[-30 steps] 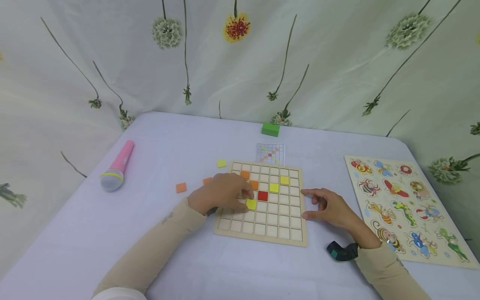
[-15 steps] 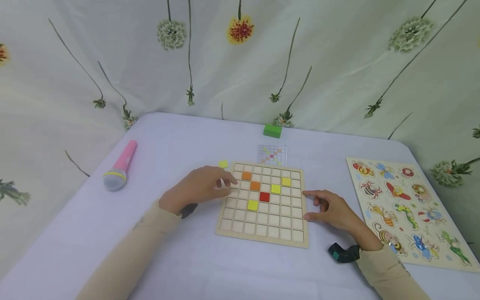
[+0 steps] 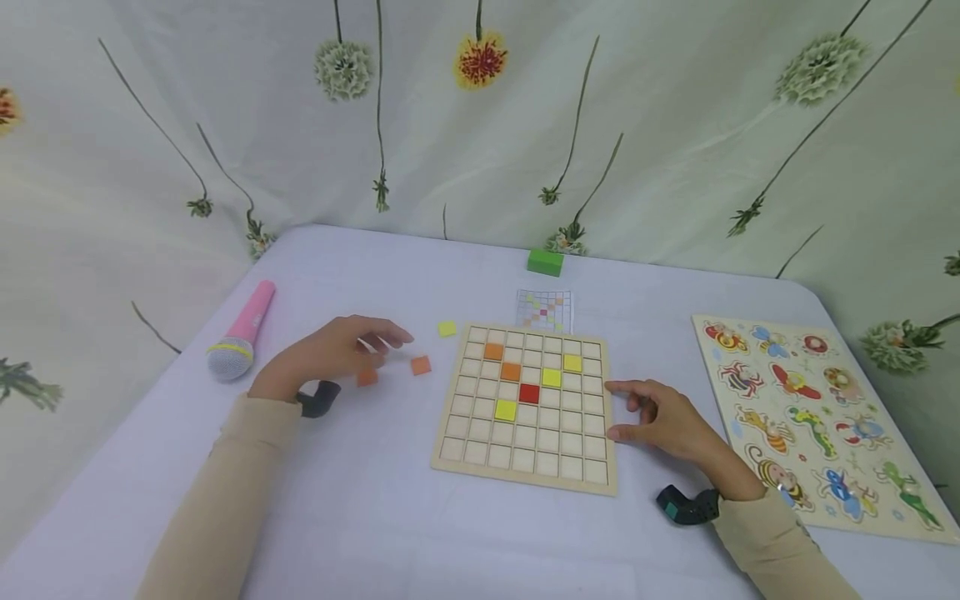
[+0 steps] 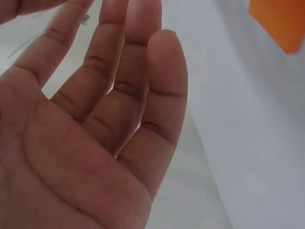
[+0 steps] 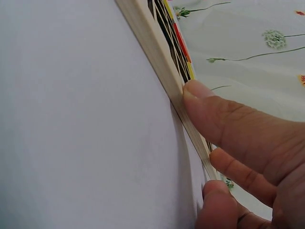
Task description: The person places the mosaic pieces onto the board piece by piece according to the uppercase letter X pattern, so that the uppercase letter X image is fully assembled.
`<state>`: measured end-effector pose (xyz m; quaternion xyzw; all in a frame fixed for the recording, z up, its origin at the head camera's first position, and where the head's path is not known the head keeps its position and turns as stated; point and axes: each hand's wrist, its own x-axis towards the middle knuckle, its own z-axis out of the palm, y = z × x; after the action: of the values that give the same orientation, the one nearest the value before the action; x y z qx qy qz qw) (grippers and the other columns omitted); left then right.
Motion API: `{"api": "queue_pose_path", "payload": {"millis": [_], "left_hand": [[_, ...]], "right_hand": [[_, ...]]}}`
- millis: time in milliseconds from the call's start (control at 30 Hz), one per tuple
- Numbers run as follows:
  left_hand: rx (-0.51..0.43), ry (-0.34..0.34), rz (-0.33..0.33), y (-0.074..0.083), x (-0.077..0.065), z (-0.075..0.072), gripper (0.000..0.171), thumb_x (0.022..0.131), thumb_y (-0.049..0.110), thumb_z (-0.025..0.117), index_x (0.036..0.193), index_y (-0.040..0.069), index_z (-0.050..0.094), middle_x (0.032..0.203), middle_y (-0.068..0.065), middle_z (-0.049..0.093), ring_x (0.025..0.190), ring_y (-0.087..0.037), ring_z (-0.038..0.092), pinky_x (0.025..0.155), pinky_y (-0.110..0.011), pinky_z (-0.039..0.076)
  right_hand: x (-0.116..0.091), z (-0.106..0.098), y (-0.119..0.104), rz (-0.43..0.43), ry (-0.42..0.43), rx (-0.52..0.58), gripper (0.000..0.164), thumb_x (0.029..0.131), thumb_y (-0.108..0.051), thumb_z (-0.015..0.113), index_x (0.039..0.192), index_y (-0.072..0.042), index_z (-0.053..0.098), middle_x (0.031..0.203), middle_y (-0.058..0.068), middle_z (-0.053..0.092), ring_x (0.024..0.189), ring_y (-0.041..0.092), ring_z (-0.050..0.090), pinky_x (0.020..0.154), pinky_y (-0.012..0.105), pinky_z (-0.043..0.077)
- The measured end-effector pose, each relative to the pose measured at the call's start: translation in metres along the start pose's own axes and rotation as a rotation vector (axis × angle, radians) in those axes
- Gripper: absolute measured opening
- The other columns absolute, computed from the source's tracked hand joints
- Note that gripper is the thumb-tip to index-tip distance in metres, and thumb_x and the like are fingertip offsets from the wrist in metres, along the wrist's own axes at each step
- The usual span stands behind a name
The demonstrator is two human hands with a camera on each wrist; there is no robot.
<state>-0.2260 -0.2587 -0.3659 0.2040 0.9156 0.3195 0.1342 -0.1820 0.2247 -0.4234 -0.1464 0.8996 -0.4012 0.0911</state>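
My left hand point(image 3: 341, 346) hovers left of the wooden grid board point(image 3: 611, 467), its fingers loosely bent and nothing between them. Below its fingertips an orange tile point(image 3: 367, 378) lies partly covered, and another orange tile point(image 3: 421, 365) lies just to the right. One loose yellow tile point(image 3: 447, 328) is at the board's upper left corner. On the board sit a red tile point(image 3: 528, 393), two orange tiles point(image 3: 511, 372) and three yellow tiles point(image 3: 551, 378). The thumb and fingertips of my right hand point(image 3: 660, 417) touch the board's right edge; in the right wrist view the thumb presses its wooden side.
Behind the board lie a printed pattern card point(image 3: 544, 311) and a green block point(image 3: 545, 262). A pink toy microphone point(image 3: 251, 317) rests at the left. An insect picture puzzle point(image 3: 813, 425) covers the right side of the table, close to the right forearm.
My left hand has let go of the yellow tile on the board and moved left over the loose orange tiles. The right hand has stayed at the board's edge.
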Motion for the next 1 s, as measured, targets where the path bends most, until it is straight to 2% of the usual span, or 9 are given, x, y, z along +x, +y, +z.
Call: {"api": "queue_pose_path", "payload": {"millis": [200,367,567,700,900,1000], "left_hand": [[0.040,-0.010,-0.118,-0.018,-0.006,-0.007,0.045,0.098,-0.007,0.052,0.137,0.003,0.071,0.135,-0.018,0.070,0.121,-0.038,0.064,0.103,-0.054,0.052],[0.046,-0.048,-0.215,-0.022,-0.007,-0.008,0.054,0.087,-0.012,0.048,0.133,0.002,0.072,0.133,-0.019,0.069,0.115,-0.036,0.061,0.101,-0.052,0.051],[0.044,-0.071,-0.216,-0.028,-0.005,-0.007,0.057,0.079,-0.013,0.049,0.125,0.007,0.077,0.125,-0.017,0.068,0.111,-0.035,0.059,0.096,-0.049,0.050],[0.046,-0.072,-0.216,-0.029,-0.004,-0.005,0.053,0.077,-0.011,0.054,0.119,0.010,0.079,0.123,-0.015,0.068,0.113,-0.035,0.058,0.095,-0.048,0.050],[0.052,-0.069,-0.190,-0.032,-0.003,-0.006,0.043,0.077,-0.008,0.062,0.112,0.011,0.079,0.114,-0.014,0.068,0.108,-0.033,0.058,0.091,-0.043,0.049],[0.058,-0.066,-0.178,-0.033,-0.003,-0.006,0.036,0.080,-0.005,0.068,0.111,0.011,0.079,0.113,-0.014,0.068,0.106,-0.031,0.058,0.091,-0.043,0.049]], "right_hand": [[0.000,-0.001,0.000,0.000,-0.005,-0.004,0.068,0.082,-0.015,0.096,0.140,0.004,0.067,0.099,0.006,0.054,0.077,0.020,0.048,0.065,0.027,0.039],[0.001,0.000,0.000,0.003,-0.007,0.000,0.067,0.082,-0.015,0.096,0.140,0.004,0.067,0.098,0.006,0.053,0.077,0.019,0.048,0.065,0.027,0.039],[0.000,0.000,0.001,0.001,-0.005,0.004,0.067,0.082,-0.015,0.096,0.140,0.004,0.068,0.098,0.006,0.053,0.076,0.019,0.048,0.065,0.027,0.039],[0.000,0.000,0.002,-0.009,-0.004,0.007,0.067,0.082,-0.015,0.096,0.139,0.004,0.068,0.098,0.005,0.053,0.076,0.019,0.048,0.064,0.027,0.039],[0.001,0.000,0.003,-0.014,0.001,0.005,0.066,0.082,-0.013,0.095,0.139,0.004,0.068,0.098,0.005,0.053,0.075,0.018,0.048,0.064,0.027,0.040],[0.001,0.000,0.003,-0.013,0.000,0.004,0.066,0.082,-0.014,0.095,0.139,0.004,0.068,0.098,0.005,0.053,0.075,0.018,0.048,0.064,0.027,0.040]]}}
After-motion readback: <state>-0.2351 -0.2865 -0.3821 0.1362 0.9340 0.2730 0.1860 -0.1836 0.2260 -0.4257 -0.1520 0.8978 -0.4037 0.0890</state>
